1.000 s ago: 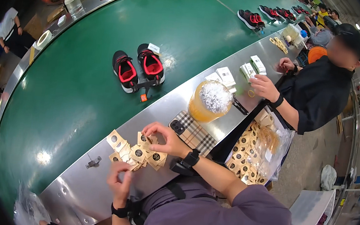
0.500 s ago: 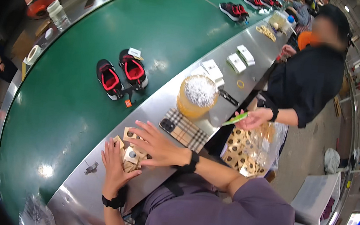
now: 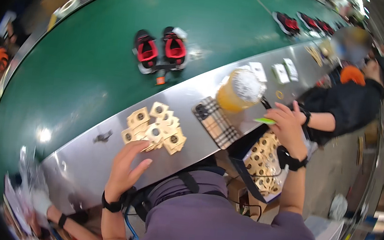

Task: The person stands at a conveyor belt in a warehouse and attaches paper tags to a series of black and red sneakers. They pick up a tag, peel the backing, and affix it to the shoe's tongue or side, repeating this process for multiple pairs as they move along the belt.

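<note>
A loose pile of small cream square tags (image 3: 156, 130) with dark round marks lies on the metal ledge. My left hand (image 3: 127, 167) rests at the pile's near edge, thumb and fingers apart, fingertips touching the closest tags. Off to the right, my right hand (image 3: 288, 130) is stretched out beyond the ledge with a thin bright green card (image 3: 265, 121) at its fingertips. The co-worker's hand (image 3: 301, 113) is right behind it, partly hidden. Below my right wrist, an open box (image 3: 251, 185) holds many more cream tags.
A checked phone case (image 3: 219, 123) and a yellow tub (image 3: 236, 94) of white pieces stand right of the pile. Black-and-red shoes (image 3: 175, 50) sit on the green belt (image 3: 89, 76). A small metal piece (image 3: 103, 137) lies left. Another person's forearm (image 3: 73, 229) enters lower left.
My right hand has left the tags and moved right to the green card, which the co-worker's hand held before. My left hand has drawn back slightly. The view has shifted.
</note>
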### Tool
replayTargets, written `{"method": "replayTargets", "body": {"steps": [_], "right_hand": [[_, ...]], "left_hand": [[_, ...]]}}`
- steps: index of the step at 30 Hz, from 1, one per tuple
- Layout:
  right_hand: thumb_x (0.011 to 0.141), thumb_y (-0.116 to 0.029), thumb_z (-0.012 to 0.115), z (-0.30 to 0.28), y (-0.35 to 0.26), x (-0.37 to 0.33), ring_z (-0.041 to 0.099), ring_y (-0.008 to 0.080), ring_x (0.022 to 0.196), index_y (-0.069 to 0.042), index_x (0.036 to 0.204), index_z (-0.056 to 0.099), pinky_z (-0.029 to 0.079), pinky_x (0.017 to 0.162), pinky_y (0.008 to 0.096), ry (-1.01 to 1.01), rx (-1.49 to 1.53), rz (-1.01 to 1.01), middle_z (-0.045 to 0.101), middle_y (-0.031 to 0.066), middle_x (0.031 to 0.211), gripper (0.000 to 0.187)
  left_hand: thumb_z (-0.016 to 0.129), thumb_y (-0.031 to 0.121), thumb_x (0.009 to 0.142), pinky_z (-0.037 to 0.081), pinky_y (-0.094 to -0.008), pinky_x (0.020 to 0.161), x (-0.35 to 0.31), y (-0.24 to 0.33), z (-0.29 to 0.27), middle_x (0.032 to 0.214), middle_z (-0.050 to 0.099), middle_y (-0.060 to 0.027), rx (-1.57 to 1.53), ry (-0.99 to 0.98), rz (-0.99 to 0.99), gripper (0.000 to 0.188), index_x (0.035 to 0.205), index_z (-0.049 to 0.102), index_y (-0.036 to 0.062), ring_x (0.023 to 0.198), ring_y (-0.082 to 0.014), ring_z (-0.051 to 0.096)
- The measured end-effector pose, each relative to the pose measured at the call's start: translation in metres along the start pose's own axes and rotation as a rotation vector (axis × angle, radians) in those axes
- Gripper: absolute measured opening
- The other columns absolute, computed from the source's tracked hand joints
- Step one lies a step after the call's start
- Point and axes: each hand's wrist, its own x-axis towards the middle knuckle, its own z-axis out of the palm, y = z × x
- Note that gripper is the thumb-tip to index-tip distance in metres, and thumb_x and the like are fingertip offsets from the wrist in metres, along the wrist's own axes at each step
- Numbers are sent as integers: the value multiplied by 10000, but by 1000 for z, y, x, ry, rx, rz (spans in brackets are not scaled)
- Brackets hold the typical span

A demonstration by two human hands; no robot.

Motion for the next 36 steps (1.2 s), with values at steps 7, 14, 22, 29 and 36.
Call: {"method": "replayTargets", "body": {"steps": [7,14,22,29,36], "right_hand": [[779,-41,653,-31,-33,7,598,281,1013,-49,964,646,324,1017,445,190,291,154,655,82,966,185],[803,-11,640,-36,-147,19,560,150,1011,0,1296,364,467,843,282,74,1379,180,538,96,1135,565],[830,-83,622,-1,-260,74,461,199,1149,8,1212,440,499,875,327,-288,1413,-264,390,122,1240,432],[726,-161,733,23,-272,82,486,257,1024,-47,1086,566,450,804,392,294,826,-350,414,147,1180,413],[739,-67,715,43,-261,81,565,216,677,-46,811,608,461,586,291,-24,1020,-392,556,61,731,131]], "left_hand": [[622,97,834,461,-326,875,-43,4,-18,1032,657,-87,-478,-89,-162,291,1115,597,24,977,-217,619],[635,119,847,438,-327,936,-42,28,6,1132,610,-124,-601,-273,-96,403,1217,520,6,1059,-215,581],[548,58,900,492,-329,898,-39,44,15,1174,547,-140,-987,-147,-206,418,1285,407,-25,1066,-232,584],[470,96,938,562,-323,671,-51,30,15,961,593,-143,-1094,19,-413,262,1166,450,-33,762,-242,662],[460,66,888,531,-289,627,-51,7,31,860,625,-119,-714,-28,-448,252,1119,469,-34,668,-185,638]]}}
